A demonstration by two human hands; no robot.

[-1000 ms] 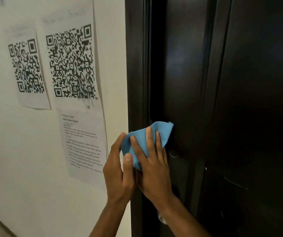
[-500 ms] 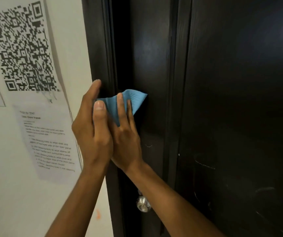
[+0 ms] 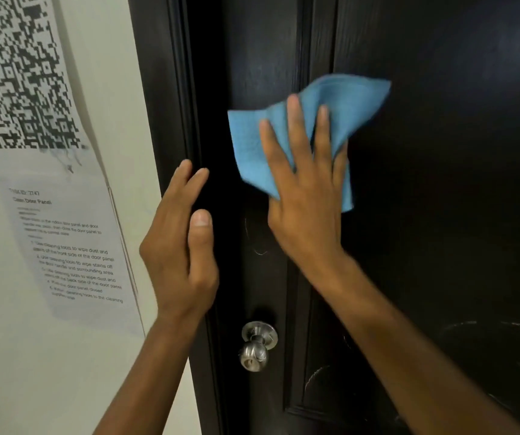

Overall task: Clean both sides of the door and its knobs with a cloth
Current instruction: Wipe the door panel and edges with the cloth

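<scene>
A crumpled blue microfibre cloth (image 3: 302, 133) lies flat against the dark wooden panelled door (image 3: 440, 215), above and right of the round silver metal knob (image 3: 254, 350), near printed paper sheets (image 3: 64, 240) on the white wall (image 3: 108, 58). The right hand (image 3: 302, 196) presses it with straight, spread fingers, grip released. The left hand (image 3: 178, 246) hovers open at the door frame (image 3: 158, 89), holding nothing.

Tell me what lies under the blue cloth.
The blue cloth lies flat against the dark door, pressed there by the right hand. The patch of door under it is covered, so its state cannot be seen.
</scene>
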